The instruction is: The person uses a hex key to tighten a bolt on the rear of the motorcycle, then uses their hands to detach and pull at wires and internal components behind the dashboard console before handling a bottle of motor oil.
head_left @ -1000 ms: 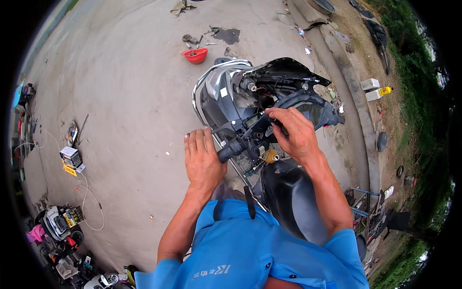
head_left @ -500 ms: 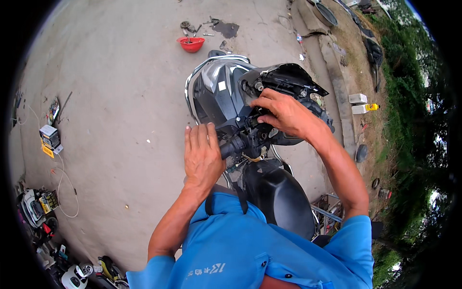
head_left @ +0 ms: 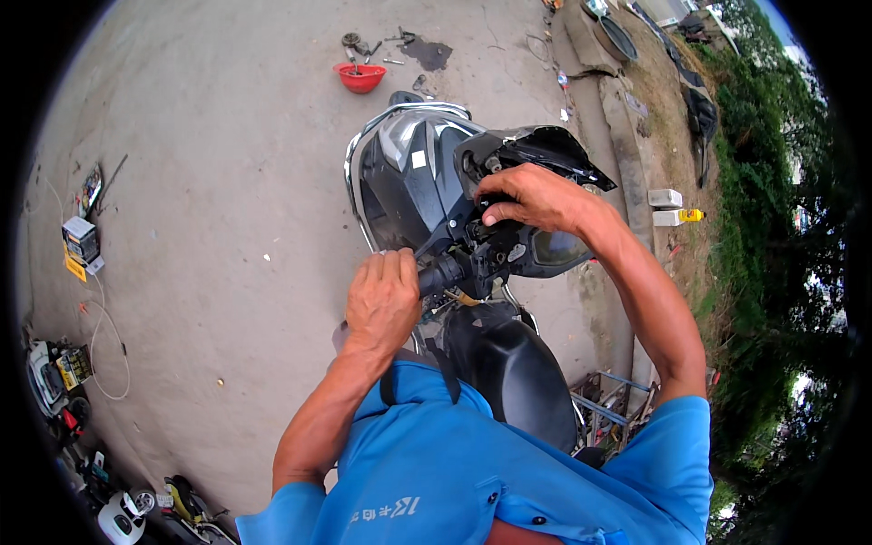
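Note:
A dark motor scooter stands before me, with its black seat (head_left: 518, 377) near my body. My left hand (head_left: 383, 295) is closed at the left handlebar grip (head_left: 440, 276), its fingers curled over the front. My right hand (head_left: 538, 198) reaches across the middle of the handlebar. Its thumb and fingers are bent around a dark part that I cannot make out. A raised black panel (head_left: 559, 150) is tilted just beyond that hand. Below the right wrist shows the instrument display (head_left: 559, 247). The right fingertips are partly hidden.
A chrome guard bar (head_left: 349, 173) curves round the scooter's front. Beyond it are a red bowl (head_left: 361, 80) and loose metal parts. Boxes (head_left: 80, 240) and a pale cable (head_left: 94, 354) lie left. White containers and a yellow bottle (head_left: 690, 215) lie right, beside greenery.
My left fingers, stretched out before, are now curled over the grip. My right hand has shifted slightly, and the instrument display beneath its wrist shows more plainly.

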`<state>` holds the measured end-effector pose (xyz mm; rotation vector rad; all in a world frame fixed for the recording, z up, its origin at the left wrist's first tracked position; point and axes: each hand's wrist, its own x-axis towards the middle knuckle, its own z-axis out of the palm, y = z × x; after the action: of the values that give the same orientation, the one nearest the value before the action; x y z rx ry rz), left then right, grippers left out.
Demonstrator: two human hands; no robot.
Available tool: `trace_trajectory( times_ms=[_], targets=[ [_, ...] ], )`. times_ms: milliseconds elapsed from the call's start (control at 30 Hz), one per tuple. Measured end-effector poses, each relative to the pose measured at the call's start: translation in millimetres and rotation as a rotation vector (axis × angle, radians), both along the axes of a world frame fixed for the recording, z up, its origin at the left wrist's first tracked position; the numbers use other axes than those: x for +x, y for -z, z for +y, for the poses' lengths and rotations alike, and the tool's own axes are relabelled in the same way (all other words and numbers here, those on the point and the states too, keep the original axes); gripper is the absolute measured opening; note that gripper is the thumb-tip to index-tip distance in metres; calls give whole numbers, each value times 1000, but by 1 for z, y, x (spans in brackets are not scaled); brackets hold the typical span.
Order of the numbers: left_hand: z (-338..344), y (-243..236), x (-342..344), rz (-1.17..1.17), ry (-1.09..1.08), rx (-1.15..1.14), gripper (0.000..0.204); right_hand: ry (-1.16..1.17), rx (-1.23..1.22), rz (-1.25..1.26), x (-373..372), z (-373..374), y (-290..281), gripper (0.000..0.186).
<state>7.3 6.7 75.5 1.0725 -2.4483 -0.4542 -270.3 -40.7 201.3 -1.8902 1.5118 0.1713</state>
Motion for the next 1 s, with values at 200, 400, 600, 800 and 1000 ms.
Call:
trace_trajectory(
  times_ms=[200, 400, 600, 800, 1000],
  targets=[
    [-2, -6, -3, -9, -40, -49, 64, -68, 42, 3, 0, -2, 4, 23],
    [-5, -14, -5, -65, -76, 0, 82, -143, 30, 25, 4, -1, 0, 19],
    [-6, -20, -5, -62, -69, 29, 89, -12, 99, -5, 14, -1, -7, 15],
    [-7, -26, -4, -77, -51, 63, 92, -122, -43, -91, 3, 4, 4, 13],
    [-6, -22, -5, -77, -55, 38, 90, -76, -71, -105, 4, 7, 8, 13]
  ],
)
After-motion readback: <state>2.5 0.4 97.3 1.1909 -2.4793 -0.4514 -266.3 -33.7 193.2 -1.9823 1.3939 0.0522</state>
